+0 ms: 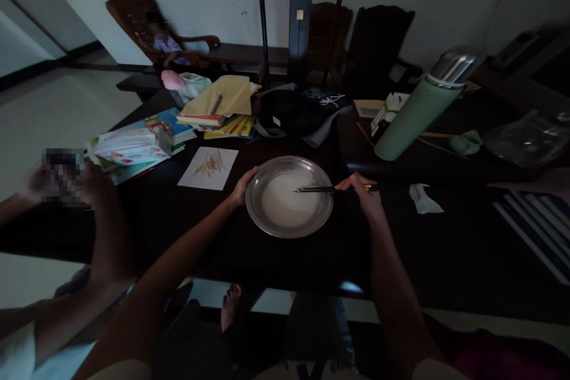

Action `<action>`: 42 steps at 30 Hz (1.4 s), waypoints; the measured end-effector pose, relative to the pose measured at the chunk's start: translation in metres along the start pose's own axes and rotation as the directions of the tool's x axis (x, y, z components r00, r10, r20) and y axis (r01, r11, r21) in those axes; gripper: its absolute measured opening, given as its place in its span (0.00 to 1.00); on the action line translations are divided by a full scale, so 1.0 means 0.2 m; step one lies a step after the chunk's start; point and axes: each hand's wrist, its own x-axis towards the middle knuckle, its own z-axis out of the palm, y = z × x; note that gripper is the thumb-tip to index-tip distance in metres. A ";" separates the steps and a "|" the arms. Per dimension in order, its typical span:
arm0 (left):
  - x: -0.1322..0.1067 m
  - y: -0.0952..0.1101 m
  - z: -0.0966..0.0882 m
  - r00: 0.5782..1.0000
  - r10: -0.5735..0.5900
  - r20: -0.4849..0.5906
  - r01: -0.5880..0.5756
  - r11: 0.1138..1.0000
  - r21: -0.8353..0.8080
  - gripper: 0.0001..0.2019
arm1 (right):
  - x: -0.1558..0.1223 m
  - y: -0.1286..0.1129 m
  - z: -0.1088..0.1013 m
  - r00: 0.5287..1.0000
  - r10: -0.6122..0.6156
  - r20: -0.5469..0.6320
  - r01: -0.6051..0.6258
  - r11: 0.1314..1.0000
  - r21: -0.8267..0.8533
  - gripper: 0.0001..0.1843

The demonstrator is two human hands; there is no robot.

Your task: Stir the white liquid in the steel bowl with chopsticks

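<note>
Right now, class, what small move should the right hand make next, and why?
Probably a slow stir: the right hand holds chopsticks whose tips reach over the whitish contents of the metal bowl, while the left hand holds its rim.

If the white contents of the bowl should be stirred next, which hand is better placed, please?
Probably the right hand: it holds the chopsticks, tips at the white contents, while the left hand holds the edge of the bowl.

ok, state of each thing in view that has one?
Metal bowl, upright, pale contents inside
Chopsticks, held, tips over bowl
Left hand, holding bowl rim
Right hand, gripping chopsticks
Green flask, lid on
White paper, flat
Small sticks, loosely piled
Tissue, crumpled
</note>
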 end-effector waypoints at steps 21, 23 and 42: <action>0.00 0.00 -0.01 1.000 0.003 0.022 -0.003 1.000 0.014 0.18 | -0.02 -0.05 0.06 0.980 0.030 0.196 -0.030 1.000 0.000 0.22; 0.00 0.00 -0.01 1.000 -0.001 0.012 0.001 1.000 0.019 0.17 | -0.02 -0.06 0.09 0.966 0.013 0.260 0.007 0.997 -0.073 0.19; 0.00 0.00 -0.01 1.000 0.011 0.028 -0.012 1.000 0.010 0.17 | 0.00 -0.02 0.03 0.997 -0.002 0.071 0.005 0.999 -0.039 0.20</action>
